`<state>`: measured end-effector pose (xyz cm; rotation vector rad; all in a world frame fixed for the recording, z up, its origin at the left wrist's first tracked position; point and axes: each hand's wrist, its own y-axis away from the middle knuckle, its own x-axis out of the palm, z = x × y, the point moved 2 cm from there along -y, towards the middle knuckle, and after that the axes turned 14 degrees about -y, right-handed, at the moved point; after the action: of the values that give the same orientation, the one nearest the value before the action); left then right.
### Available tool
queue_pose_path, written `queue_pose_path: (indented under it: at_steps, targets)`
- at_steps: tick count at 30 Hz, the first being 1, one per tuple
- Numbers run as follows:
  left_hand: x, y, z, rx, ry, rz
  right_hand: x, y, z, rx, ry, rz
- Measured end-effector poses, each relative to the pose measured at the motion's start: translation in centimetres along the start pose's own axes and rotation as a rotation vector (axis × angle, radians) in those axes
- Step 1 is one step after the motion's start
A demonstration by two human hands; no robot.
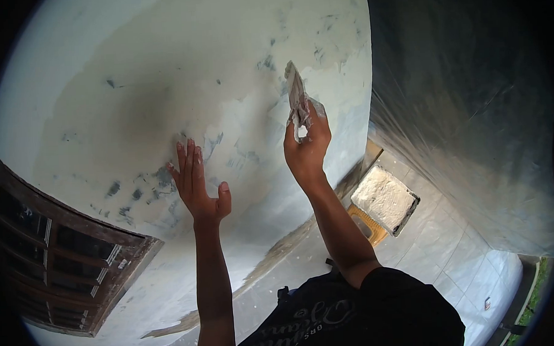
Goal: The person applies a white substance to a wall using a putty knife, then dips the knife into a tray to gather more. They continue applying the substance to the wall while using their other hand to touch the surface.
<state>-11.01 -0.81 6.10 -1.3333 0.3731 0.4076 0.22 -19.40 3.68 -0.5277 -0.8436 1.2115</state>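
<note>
- The scraper (pixel 296 87), caked with pale filler, is sitting in my right hand (pixel 310 144); my fingers are curling round its base and the blade is pointing up, away from me.
- I can't tell whether the blade is touching the wall (pixel 179 47) or standing just off it.
- My left hand (pixel 199 192) is holding nothing: its fingers are stretching out over the patchy wall, thumb out to the side, tips whitened, perhaps resting on it.
- Dark marks are showing around those fingertips and higher up, near the scraper.
- I judge that I am smoothing filler over the wall and feeling for rough spots; the next move seems to be calling for a flat blade and light, even pressure.
- Below my right arm, a tray (pixel 416 205) is holding white filler (pixel 383 194), with a yellow thing (pixel 370 226) showing beneath.
- Plastic sheeting (pixel 466 115) is hanging at the right, and a brown-framed window (pixel 75 225) is sitting lower left.
</note>
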Motion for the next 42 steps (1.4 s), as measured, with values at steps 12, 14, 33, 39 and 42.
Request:
queue_pose_path:
  at_steps: [12,14,33,39,42]
  targets:
    - [5.3,3.5,4.4,0.186,-0.050,-0.196,6.7,-1.0,-3.5,-0.110,0.340,0.077]
    - [5.4,3.7,4.5,0.196,-0.020,-0.216,6.9,1.0,-3.4,-0.113,0.371,0.109]
    - [5.3,3.6,4.4,0.216,0.070,-0.299,7.6,1.4,-3.3,-0.074,0.328,0.094]
    - [5.4,3.7,4.7,0.177,0.074,-0.297,5.2,6.4,-1.8,-0.042,0.172,0.166]
    - [5.2,3.5,4.6,0.191,0.055,-0.279,4.2,2.3,-2.0,-0.051,0.191,-0.034]
